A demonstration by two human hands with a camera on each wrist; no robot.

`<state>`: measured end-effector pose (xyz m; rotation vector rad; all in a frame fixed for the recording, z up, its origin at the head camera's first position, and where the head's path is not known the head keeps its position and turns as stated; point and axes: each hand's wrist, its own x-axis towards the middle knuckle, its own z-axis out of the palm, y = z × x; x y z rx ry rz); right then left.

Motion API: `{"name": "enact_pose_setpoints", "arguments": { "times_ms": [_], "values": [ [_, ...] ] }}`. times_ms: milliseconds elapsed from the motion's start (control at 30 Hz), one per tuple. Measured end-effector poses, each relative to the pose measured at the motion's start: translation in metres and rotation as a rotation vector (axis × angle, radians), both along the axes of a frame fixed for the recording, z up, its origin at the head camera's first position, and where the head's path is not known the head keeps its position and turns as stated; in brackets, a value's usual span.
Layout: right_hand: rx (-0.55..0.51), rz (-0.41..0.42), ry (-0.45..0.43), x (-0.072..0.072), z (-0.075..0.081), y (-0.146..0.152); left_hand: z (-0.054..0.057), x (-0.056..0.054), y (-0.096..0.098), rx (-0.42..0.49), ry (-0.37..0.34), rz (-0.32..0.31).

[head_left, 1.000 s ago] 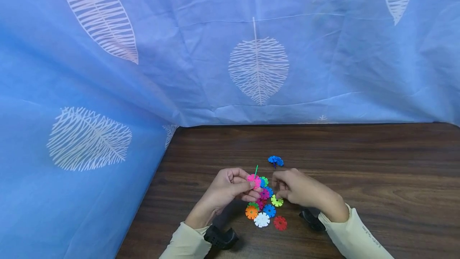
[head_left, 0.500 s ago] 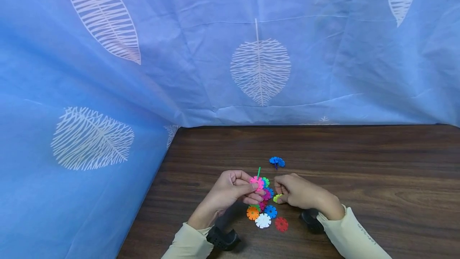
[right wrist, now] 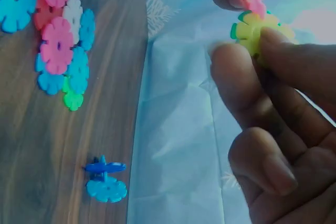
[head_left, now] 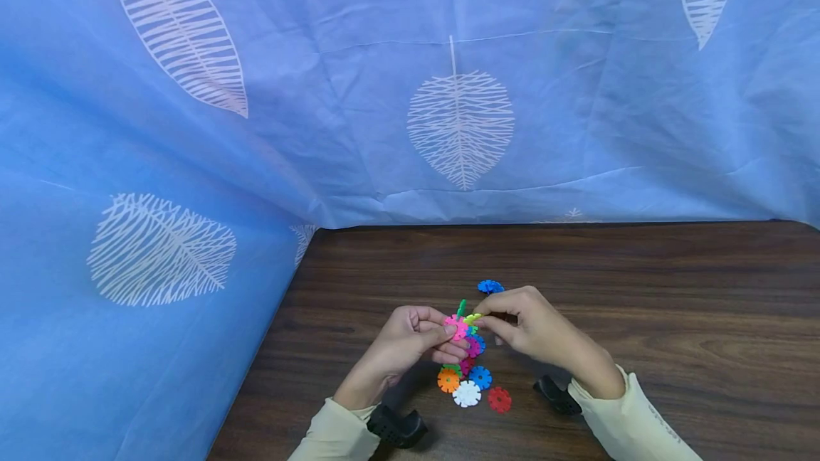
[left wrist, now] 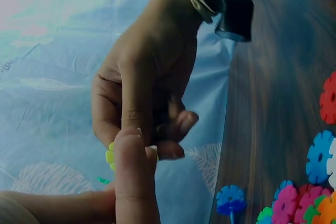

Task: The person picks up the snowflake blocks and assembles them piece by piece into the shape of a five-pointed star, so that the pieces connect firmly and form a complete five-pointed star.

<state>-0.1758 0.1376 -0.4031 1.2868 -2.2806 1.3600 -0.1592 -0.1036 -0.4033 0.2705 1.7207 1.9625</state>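
Between thumb and fingers, my left hand pinches a pink notched flower disc. A green flower disc stands edge-on at the pink one's upper side. My right hand pinches a yellow-green flower disc between thumb and index finger, right up against the pink and green pieces. In the right wrist view the yellow-green disc overlaps the green one and lies just below the pink disc. My left thumb hides most of the pieces in the left wrist view.
Two joined blue discs rest on the dark wooden table beyond my hands. Closer in lie several loose discs, among them a white, an orange, a blue and a red one. Blue leaf-patterned cloth borders the table behind and left.
My right hand has picked the yellow-green disc up from the table and brought it up and left to the pink and green pieces. My left hand has stayed nearly in place.
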Motion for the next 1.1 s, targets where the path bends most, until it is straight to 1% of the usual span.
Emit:
{"name": "enact_pose_setpoints", "arguments": {
  "times_ms": [200,333,433,500,567,667,700,733,767,800,833,900,967,1000,1033,1100],
  "values": [
    [-0.022,0.01,0.089,0.0,-0.003,-0.004,0.0,0.002,0.003,0.026,-0.023,0.033],
    [-0.014,0.031,0.129,0.001,0.0,-0.004,0.001,0.005,0.007,0.04,-0.058,0.011],
    [0.008,0.052,0.118,0.002,0.001,-0.004,0.001,0.007,0.009,0.035,-0.074,-0.004],
    [0.023,0.059,0.11,0.002,0.001,-0.004,-0.001,0.006,0.009,0.034,-0.071,0.0],
    [0.038,0.063,0.097,0.002,0.0,-0.005,-0.004,0.006,0.008,0.041,-0.064,0.016],
    [0.06,0.059,0.067,0.0,-0.001,-0.005,-0.008,0.003,0.004,0.033,-0.033,0.01],
    [0.073,0.047,0.058,-0.001,0.0,-0.004,-0.009,0.002,0.003,0.017,-0.008,0.009],
    [0.081,0.03,0.039,-0.002,0.001,-0.001,-0.009,0.002,0.001,-0.012,0.025,0.013],
    [0.094,0.0,0.024,-0.002,0.003,0.003,-0.009,0.001,0.0,-0.065,0.078,0.013],
    [0.109,-0.042,0.007,-0.002,0.005,0.008,-0.009,0.001,-0.002,-0.146,0.151,0.013],
    [0.128,-0.093,-0.012,-0.003,0.007,0.014,-0.009,0.001,-0.003,-0.246,0.23,0.018],
    [0.182,-0.222,-0.047,-0.005,0.01,0.027,-0.008,0.002,-0.005,-0.488,0.381,0.032],
    [0.256,-0.35,-0.092,-0.007,0.01,0.039,-0.009,0.004,-0.004,-0.719,0.492,0.019],
    [0.298,-0.402,-0.117,-0.009,0.009,0.045,-0.01,0.005,-0.003,-0.81,0.529,0.002],
    [0.336,-0.443,-0.14,-0.011,0.006,0.049,-0.012,0.007,-0.001,-0.874,0.543,-0.019],
    [0.402,-0.499,-0.184,-0.014,0.0,0.055,-0.016,0.01,0.002,-0.96,0.551,-0.052]
  ]
}}
